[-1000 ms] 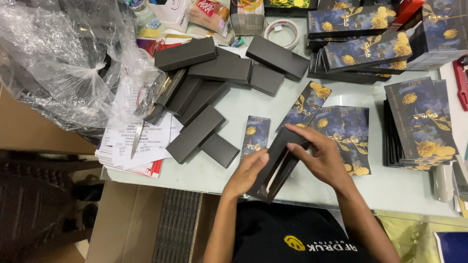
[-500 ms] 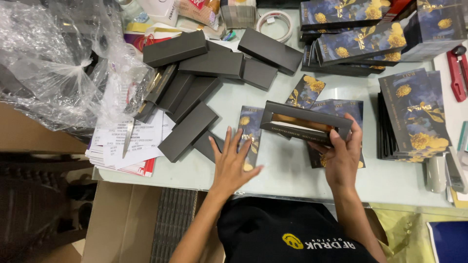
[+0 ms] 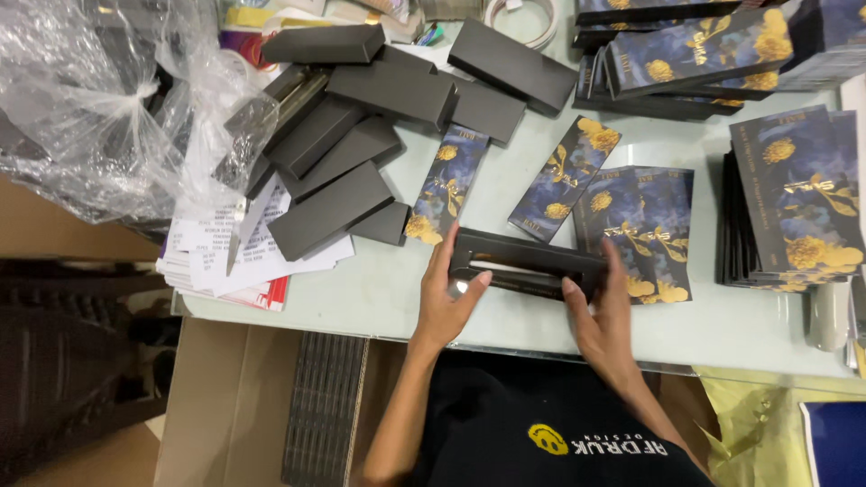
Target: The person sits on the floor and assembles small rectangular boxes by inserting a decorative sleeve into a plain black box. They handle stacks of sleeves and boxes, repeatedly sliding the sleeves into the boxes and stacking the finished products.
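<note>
A pale desk (image 3: 379, 289) carries dark boxes. The left hand (image 3: 448, 302) and right hand (image 3: 603, 311) reach forward, fingers gripping opposite ends of a black sleeve (image 3: 528, 263).

A pale, glossy worktop (image 3: 379, 289) caught soft light from overhead. Below its near edge stood a brown cardboard box (image 3: 225, 406) with a dark ribbed panel (image 3: 325, 406) beside it, the floor (image 3: 72, 361) to the left lying in deep shadow.
</note>
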